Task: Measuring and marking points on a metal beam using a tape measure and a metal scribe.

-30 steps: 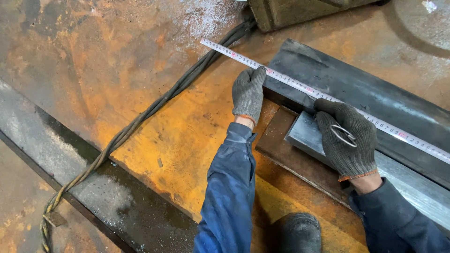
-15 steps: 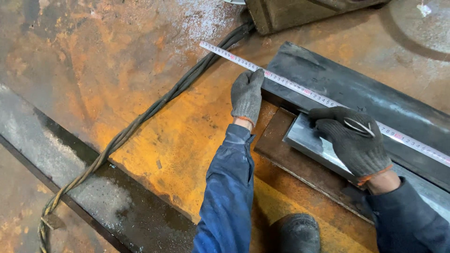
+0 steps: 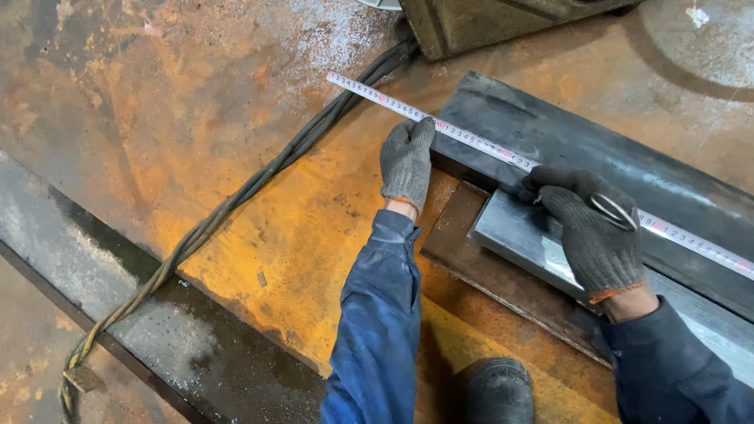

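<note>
Rusty floor; tape measure (image 3: 471, 141) runs upper-left to lower-right, pinned flat by left hand (image 3: 407, 161), right hand (image 3: 593, 228) pressing it.

We are wearing dark grey knitted work gloves on both hands: the left hand (image 3: 407, 161) near the middle of the frame, the right hand (image 3: 593, 232) at right, its glove ending in an orange-trimmed cuff. We are wearing blue, creased jacket sleeves. A dark rounded boot toe (image 3: 495, 391) is showing at bottom centre.
</note>
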